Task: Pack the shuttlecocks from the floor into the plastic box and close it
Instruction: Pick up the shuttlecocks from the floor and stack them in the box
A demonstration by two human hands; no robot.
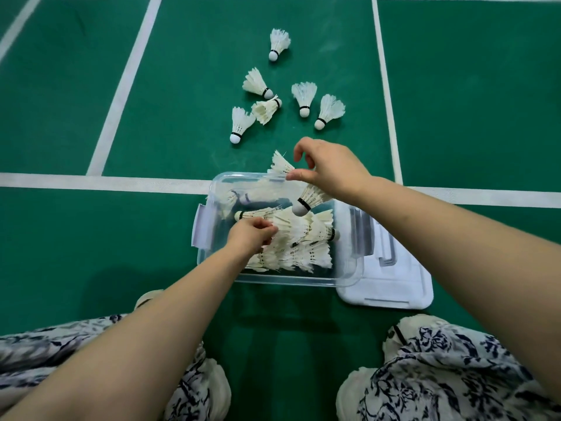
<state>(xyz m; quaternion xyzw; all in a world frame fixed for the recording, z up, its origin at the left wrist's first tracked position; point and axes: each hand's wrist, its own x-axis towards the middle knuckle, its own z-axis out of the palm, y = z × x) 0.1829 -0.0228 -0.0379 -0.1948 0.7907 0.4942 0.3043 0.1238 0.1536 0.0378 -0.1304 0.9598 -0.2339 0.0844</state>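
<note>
A clear plastic box (349, 268) stands open on the green floor in front of me, holding several white feather shuttlecocks (306, 238). My left hand (250, 235) is inside the box, its fingers curled on the feathers of one shuttlecock. My right hand (328, 168) hovers over the box's far rim. It holds a shuttlecock (309, 199) whose cork points down into the box, and the feathers of a second one (280, 165) stick out by the thumb. Several more shuttlecocks (303, 97) lie on the floor beyond the box. The white lid (394, 287) lies right of the box.
White court lines (121, 86) cross the green floor beyond and left of the box. My knees in patterned fabric (455, 375) and pale shoes (403, 326) frame the near side. One shuttlecock (279, 44) lies farthest away.
</note>
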